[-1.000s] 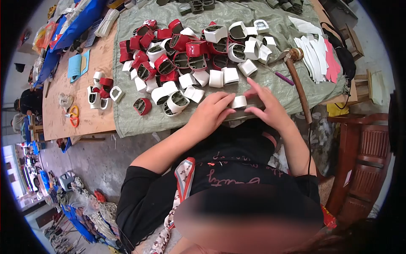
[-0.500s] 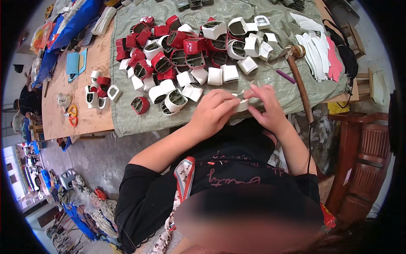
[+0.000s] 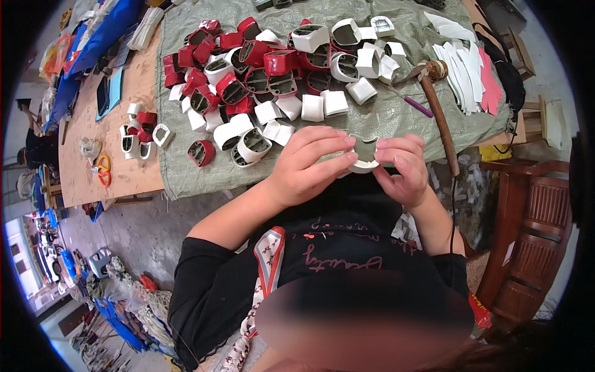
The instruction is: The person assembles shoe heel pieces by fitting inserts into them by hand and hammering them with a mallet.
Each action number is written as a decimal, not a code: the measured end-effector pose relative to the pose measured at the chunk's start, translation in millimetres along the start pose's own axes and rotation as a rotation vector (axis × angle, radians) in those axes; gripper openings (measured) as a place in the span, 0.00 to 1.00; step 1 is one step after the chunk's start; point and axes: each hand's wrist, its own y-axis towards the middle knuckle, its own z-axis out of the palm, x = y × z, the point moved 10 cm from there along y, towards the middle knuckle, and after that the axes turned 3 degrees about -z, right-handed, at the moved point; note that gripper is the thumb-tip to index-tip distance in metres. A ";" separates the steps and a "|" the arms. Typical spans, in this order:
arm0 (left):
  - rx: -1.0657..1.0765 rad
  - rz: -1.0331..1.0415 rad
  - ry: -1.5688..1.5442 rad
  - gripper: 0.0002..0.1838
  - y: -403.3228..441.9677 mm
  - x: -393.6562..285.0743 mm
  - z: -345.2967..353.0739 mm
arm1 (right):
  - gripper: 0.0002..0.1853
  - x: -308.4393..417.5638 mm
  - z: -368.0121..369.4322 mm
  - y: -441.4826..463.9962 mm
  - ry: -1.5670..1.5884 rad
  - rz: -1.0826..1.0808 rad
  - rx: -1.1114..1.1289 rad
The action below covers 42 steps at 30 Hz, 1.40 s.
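Between my fingertips, just above the table's near edge, is a white hollow shoe heel [image 3: 364,167] with its curved rim showing. My left hand [image 3: 310,162] grips its left side, fingers pressed together. On the other side, my right hand [image 3: 406,166] pinches it between thumb and fingers. Beyond the hands lies a pile of similar heels, some wrapped in white [image 3: 313,108], others in glossy red [image 3: 282,62]. A single red heel [image 3: 201,153] stands apart to the left.
A wooden-handled hammer [image 3: 439,118] and a purple-handled tool [image 3: 418,106] lie at right, beside white strips [image 3: 458,77] and pink strips [image 3: 491,87]. Orange-handled scissors [image 3: 103,170] lie on the wooden table [image 3: 111,192] at left, near a small heel cluster [image 3: 147,121]. A green woven sheet [image 3: 204,180] covers the table.
The heel has turned, so its hollow inside and curved rim now face the camera. My right hand has shifted slightly right and down, its fingers now closer together on the heel's edge.
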 end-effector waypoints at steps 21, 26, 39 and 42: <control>0.337 -0.650 -0.467 0.17 -11.9 44.6 33.8 | 0.44 -39.4 33.5 -20.1 0.492 0.716 0.240; 0.291 -0.748 -0.466 0.15 -22.3 53.4 43.8 | 0.38 -52.1 42.7 -28.3 0.569 0.890 0.142; 0.162 -0.866 -0.631 0.20 -37.3 76.4 52.3 | 0.31 -78.5 45.8 -53.1 0.798 1.112 -0.204; 0.153 -0.969 -0.739 0.22 -47.2 80.8 55.9 | 0.31 -77.2 53.3 -52.3 0.826 1.115 -0.098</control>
